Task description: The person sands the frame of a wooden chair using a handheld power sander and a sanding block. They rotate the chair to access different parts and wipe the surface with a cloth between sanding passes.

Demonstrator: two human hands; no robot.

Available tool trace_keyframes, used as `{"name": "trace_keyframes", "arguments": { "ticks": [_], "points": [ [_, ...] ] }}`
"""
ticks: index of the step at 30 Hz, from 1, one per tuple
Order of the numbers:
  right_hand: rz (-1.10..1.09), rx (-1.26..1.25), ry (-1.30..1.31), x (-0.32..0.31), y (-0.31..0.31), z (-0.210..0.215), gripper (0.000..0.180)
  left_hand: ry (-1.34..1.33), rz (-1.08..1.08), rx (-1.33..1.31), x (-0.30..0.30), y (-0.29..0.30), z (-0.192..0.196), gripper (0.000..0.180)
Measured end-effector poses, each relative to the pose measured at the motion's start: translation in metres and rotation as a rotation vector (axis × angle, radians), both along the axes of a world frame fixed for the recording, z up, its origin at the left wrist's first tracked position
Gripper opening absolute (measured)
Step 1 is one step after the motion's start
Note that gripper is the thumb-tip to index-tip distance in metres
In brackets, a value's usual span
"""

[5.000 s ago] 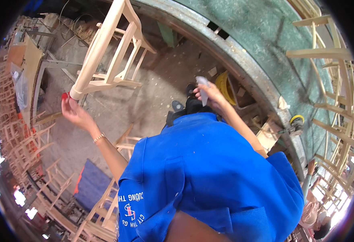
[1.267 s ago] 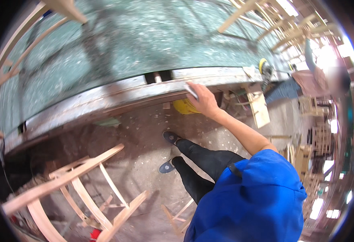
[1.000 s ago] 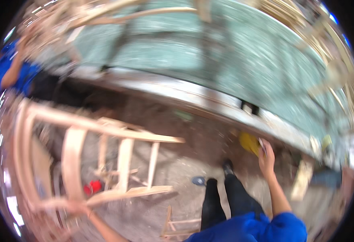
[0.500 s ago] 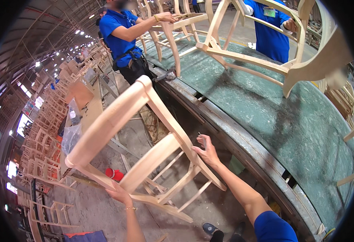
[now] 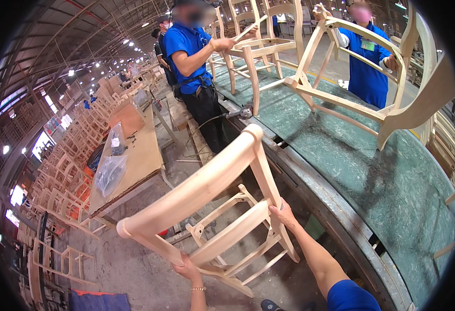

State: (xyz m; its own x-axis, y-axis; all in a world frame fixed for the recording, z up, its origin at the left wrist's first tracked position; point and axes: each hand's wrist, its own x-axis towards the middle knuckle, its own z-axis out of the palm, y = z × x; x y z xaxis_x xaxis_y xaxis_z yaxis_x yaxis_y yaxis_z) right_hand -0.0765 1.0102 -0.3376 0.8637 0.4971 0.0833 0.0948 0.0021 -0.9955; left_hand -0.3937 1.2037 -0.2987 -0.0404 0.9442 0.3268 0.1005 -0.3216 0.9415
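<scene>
A bare wooden chair frame (image 5: 191, 194) is tilted in front of me, its broad curved top rail toward the upper left and its legs toward the floor. My left hand (image 5: 188, 268) is closed round the left back post, near the end of the middle slat. On the opposite post, my right hand (image 5: 283, 213) is closed beside the other end of that slat. The seat frame (image 5: 222, 210) shows behind the back and has no seat panel. Parts of both hands' fingers are hidden behind the posts.
A long green-topped platform (image 5: 336, 160) with a metal edge runs along my right. Another chair frame (image 5: 341, 103) stands tilted on it, held by a person (image 5: 370, 67). A second person (image 5: 191, 62) handles a chair farther back. Left, a workbench (image 5: 147, 147) carries a plastic bag (image 5: 111, 173).
My right hand, before off the chair with fingers raised, is now on the right post. The chair has shifted right and down in the picture. The view has turned, showing more of the workers.
</scene>
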Motion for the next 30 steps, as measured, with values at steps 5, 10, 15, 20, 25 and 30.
{"name": "trace_keyframes", "arguments": {
  "ticks": [5,10,15,20,25,30],
  "points": [
    [-0.028,-0.042,0.011,-0.022,-0.054,-0.012,0.054,-0.016,-0.199,-0.101,-0.036,-0.044,-0.014,0.044],
    [-0.009,-0.103,0.146,-0.091,-0.107,-0.001,0.056,-0.055,-0.183,-0.227,-0.098,-0.088,0.000,0.020],
    [-0.032,-0.195,0.222,-0.124,-0.150,0.029,0.057,0.001,-0.164,-0.324,-0.113,-0.114,0.063,0.012],
    [-0.058,-0.174,0.236,-0.129,-0.136,0.050,0.050,0.103,-0.141,-0.290,-0.103,-0.094,0.072,0.033],
    [-0.134,-0.110,0.151,-0.115,-0.096,0.047,0.045,0.038,-0.093,-0.223,-0.090,-0.057,0.046,0.035],
    [-0.266,-0.095,-0.010,-0.112,-0.071,0.044,0.041,0.055,-0.141,-0.275,-0.078,-0.033,0.046,0.043]
  ]
}}
